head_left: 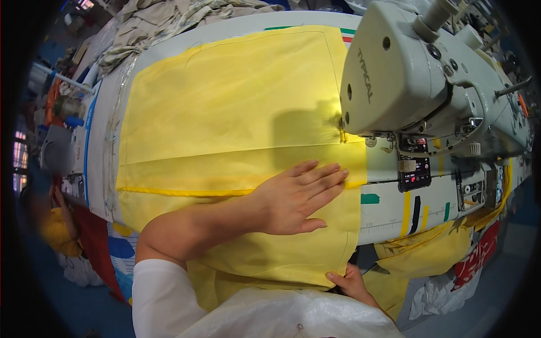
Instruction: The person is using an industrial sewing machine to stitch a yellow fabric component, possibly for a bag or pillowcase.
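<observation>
A large yellow fabric panel (225, 96) lies spread over the white sewing table, with a fold running across it and line of stitching near its edges. My left hand (298, 197) rests flat on the fabric, palm down and fingers stretched toward the needle area. Its forearm crosses the lower part of the cloth. My right hand (356, 284) is lower down, by the table's front edge, with its thumb over the fabric's corner and its other fingers partly hidden. The sewing machine (389, 73) stands at the right, its needle area over the fabric's right edge.
A phone (415, 166) with a lit screen lies under the machine arm. Coloured tape strips (406, 214) mark the table. More yellow fabric (428, 253) hangs at the right front. Crumpled beige cloth (163, 28) is heaped at the far left. Another person's arm (65, 211) shows at the left.
</observation>
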A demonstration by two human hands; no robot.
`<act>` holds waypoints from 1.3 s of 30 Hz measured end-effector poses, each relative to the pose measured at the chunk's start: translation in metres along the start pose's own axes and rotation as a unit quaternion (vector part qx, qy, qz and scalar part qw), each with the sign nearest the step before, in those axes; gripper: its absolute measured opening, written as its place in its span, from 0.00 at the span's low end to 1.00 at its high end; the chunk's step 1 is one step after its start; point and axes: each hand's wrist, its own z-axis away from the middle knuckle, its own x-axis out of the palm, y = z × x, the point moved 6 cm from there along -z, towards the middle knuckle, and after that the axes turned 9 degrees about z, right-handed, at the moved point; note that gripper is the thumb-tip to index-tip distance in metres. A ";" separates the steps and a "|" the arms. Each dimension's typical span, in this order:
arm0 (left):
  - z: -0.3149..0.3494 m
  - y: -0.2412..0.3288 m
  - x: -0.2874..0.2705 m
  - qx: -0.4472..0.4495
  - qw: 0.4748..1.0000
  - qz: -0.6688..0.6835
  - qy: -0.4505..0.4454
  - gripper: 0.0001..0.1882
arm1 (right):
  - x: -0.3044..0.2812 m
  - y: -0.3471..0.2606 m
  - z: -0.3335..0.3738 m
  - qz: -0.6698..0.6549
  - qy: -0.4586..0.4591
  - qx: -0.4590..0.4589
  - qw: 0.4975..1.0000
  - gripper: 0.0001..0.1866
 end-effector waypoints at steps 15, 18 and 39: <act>-0.013 0.001 -0.010 0.012 0.999 0.014 0.031 0.36 | -0.008 -0.009 0.003 0.001 0.008 -0.014 1.000 0.13; -0.018 -0.002 -0.015 0.004 1.000 0.000 0.022 0.35 | -0.010 -0.015 0.002 0.013 0.013 -0.032 0.999 0.13; -0.033 -0.032 -0.030 -0.029 1.000 0.001 -0.005 0.35 | -0.011 -0.042 -0.010 -0.033 0.029 -0.124 0.991 0.14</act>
